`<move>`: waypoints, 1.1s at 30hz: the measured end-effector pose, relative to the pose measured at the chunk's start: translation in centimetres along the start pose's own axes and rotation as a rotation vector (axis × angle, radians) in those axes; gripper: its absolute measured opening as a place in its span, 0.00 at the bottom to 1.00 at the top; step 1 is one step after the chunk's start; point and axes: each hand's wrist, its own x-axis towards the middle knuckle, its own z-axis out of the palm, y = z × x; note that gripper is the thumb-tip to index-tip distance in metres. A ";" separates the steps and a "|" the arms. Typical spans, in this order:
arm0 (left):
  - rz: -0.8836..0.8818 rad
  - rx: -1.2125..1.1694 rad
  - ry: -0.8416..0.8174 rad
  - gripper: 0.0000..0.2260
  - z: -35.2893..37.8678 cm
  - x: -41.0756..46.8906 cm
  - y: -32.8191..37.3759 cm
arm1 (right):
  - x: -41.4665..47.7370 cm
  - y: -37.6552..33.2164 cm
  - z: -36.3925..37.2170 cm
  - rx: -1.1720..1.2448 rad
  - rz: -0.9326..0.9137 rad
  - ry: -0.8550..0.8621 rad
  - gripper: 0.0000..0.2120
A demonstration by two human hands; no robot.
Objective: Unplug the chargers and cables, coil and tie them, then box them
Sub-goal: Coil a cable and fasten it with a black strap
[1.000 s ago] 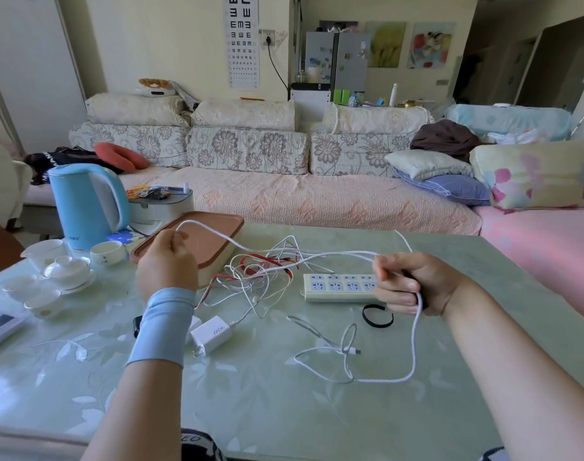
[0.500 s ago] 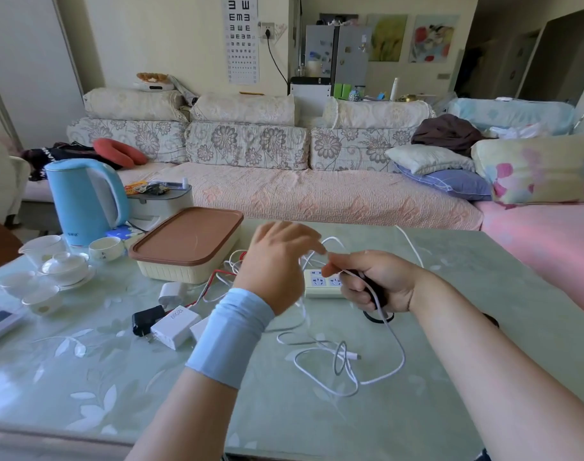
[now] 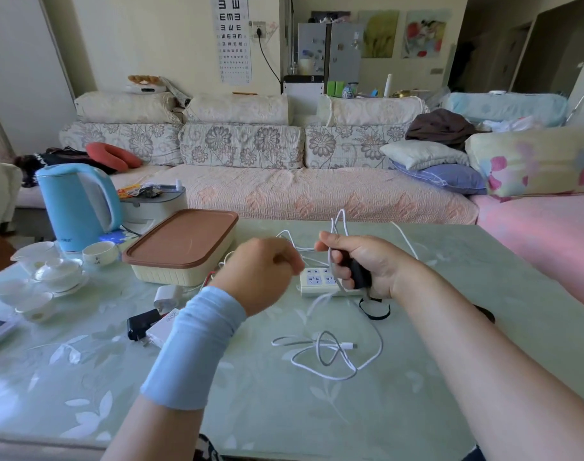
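Note:
My right hand (image 3: 360,264) grips several loops of a white cable (image 3: 333,356) together with a black strap, above a white power strip (image 3: 315,280). The cable's loose end lies tangled on the table below. Blurred and curled, my left hand (image 3: 264,271) is just left of the right hand and pinches a stretch of the same cable. A black strap loop (image 3: 374,310) lies under my right wrist. A white charger (image 3: 165,293), a black charger (image 3: 140,324) and a white adapter (image 3: 162,331) lie by my left forearm. The cream box with a brown lid (image 3: 184,244) is closed.
A blue kettle (image 3: 77,204) and white tea cups (image 3: 52,272) stand at the table's left. More white and red wires (image 3: 211,277) lie between the box and the power strip. A sofa runs behind the green glass table (image 3: 317,420).
My left hand, which held the cable stretched out far left, came to the right hand and now draws back left. The right hand holds more loops, raised upright. The slack on the table has shifted.

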 end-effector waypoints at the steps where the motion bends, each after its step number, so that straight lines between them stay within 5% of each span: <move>1: -0.018 -0.126 -0.114 0.09 0.9 0.1 0.2 | 0.2 0.0 0.1 0.030 0.007 0.000 0.10; 3: -0.093 -0.309 -0.362 0.23 3.4 0.1 0.1 | 0.4 0.0 0.2 0.097 0.013 -0.009 0.10; 6: -0.120 -0.472 -0.622 0.08 5.5 0.2 -0.8 | 0.5 0.4 0.0 0.062 0.008 -0.017 0.11; 11: -0.081 -0.584 -0.567 0.11 3.4 0.5 -1.4 | 0.4 0.9 0.2 -0.029 -0.021 0.083 0.10; 14: -0.080 -0.095 -0.318 0.14 3.8 0.7 -1.1 | 0.4 0.4 0.4 0.079 -0.022 0.137 0.09; 17: 0.029 0.482 0.254 0.25 5.1 0.1 -0.6 | 0.4 0.0 0.6 0.180 0.001 0.140 0.09; 20: 0.234 0.559 0.703 0.21 5.0 0.3 -0.1 | 0.2 -0.2 0.6 0.232 0.028 0.144 0.08; 23: 0.160 0.147 0.340 0.06 5.5 0.4 -0.1 | 0.2 -0.1 0.1 0.286 0.028 0.141 0.08; 27: -0.192 -0.330 -0.409 0.11 7.5 -0.3 -0.5 | 0.4 0.0 -0.5 0.368 0.021 0.110 0.07; 29: -0.145 -0.328 -0.539 0.13 7.6 -0.4 -0.4 | 0.4 0.0 -0.5 0.384 0.011 0.105 0.06; 33: 0.010 -0.384 -0.531 0.10 7.0 0.1 -0.2 | 0.2 0.1 -0.2 0.362 0.006 0.071 0.07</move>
